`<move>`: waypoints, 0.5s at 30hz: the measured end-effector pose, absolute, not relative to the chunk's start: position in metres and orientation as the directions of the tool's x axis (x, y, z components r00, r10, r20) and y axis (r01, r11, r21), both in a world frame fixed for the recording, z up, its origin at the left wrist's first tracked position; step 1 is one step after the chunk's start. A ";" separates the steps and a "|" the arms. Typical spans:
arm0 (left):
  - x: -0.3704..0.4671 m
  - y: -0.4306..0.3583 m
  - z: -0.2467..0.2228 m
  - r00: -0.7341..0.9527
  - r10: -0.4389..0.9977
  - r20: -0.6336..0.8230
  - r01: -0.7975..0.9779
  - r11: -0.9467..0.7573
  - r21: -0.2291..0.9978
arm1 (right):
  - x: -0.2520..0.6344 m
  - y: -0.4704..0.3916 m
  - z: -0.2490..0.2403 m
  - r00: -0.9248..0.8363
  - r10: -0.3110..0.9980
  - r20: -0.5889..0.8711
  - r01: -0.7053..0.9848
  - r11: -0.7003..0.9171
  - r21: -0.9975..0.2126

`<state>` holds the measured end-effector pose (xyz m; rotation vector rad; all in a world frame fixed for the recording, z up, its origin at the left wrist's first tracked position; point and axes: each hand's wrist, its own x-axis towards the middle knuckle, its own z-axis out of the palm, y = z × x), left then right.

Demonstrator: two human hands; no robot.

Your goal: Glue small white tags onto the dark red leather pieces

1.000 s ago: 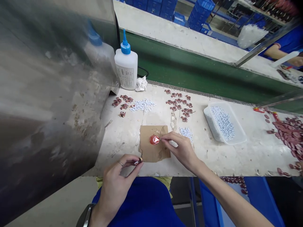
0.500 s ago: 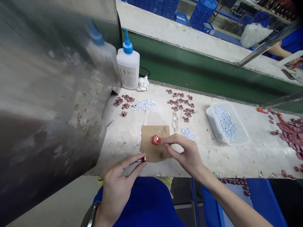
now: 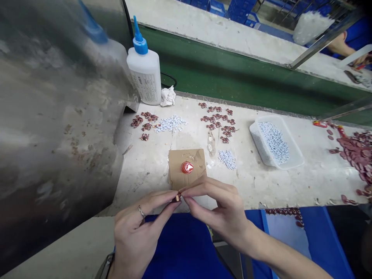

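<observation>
Between thumb and fingers, my left hand (image 3: 142, 223) pinches a small brown figurine piece (image 3: 177, 198) near the bench's front edge. My right hand (image 3: 216, 203) meets it there with thumb and forefinger pinched at the piece's right side; whatever tiny thing sits in that pinch is too small to make out. Just beyond my fingers lies a cardboard square (image 3: 175, 170) with a small red cap (image 3: 187, 167) on it, white matter inside the cap. Brown figurine pieces (image 3: 217, 117) and little pale blue-white chips (image 3: 228, 159) lie farther back on the bench.
A white bottle with blue nozzle (image 3: 144, 73) and a crumpled tissue (image 3: 167, 96) stand at back left, beside a metal panel (image 3: 61, 116). To the right are a plastic tub of chips (image 3: 298, 157) and heaped brown pieces (image 3: 353, 153). A co-worker's arm (image 3: 343, 44) shows across the partition.
My right hand has moved from the red cap down and left to the brown piece in my left hand. The view has shifted slightly.
</observation>
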<state>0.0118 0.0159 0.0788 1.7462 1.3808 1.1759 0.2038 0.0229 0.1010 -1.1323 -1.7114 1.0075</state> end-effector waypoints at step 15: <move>0.004 0.012 0.073 0.059 0.992 0.108 0.356 -0.122 0.927 | 0.207 0.019 0.096 -0.337 0.927 0.164 0.410 0.302 -0.861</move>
